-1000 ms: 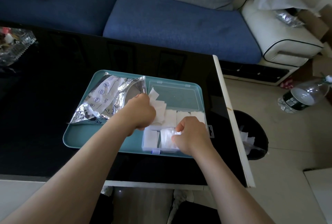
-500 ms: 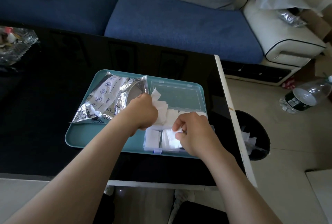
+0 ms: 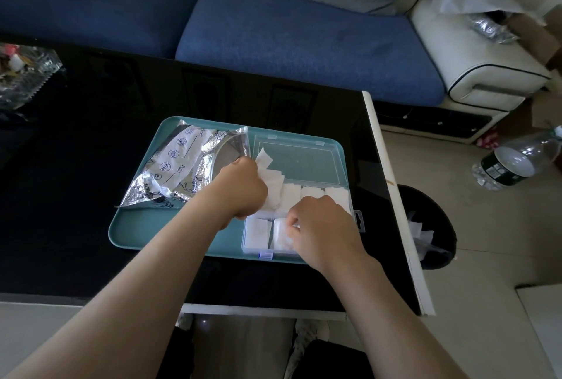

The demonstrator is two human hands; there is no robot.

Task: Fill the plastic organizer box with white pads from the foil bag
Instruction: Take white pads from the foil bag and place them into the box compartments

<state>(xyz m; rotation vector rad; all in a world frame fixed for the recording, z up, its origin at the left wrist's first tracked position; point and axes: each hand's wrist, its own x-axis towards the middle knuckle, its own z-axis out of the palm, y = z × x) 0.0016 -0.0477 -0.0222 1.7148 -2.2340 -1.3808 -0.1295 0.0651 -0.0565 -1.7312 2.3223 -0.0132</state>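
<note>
Holding white pads point(image 3: 257, 232): organizer box point(image 3: 301, 162) on tray point(image 3: 170, 229)

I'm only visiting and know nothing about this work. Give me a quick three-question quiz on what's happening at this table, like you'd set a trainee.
1. True or false: the foil bag lies on the teal tray.
2. What does the left hand hold? A) a spoon B) a bunch of white pads C) a pair of scissors
3. Fill the gap: the right hand touches a pad in the ____ row of the organizer box (near or far from the person).
Key: 1 true; 2 B; 3 near.
</note>
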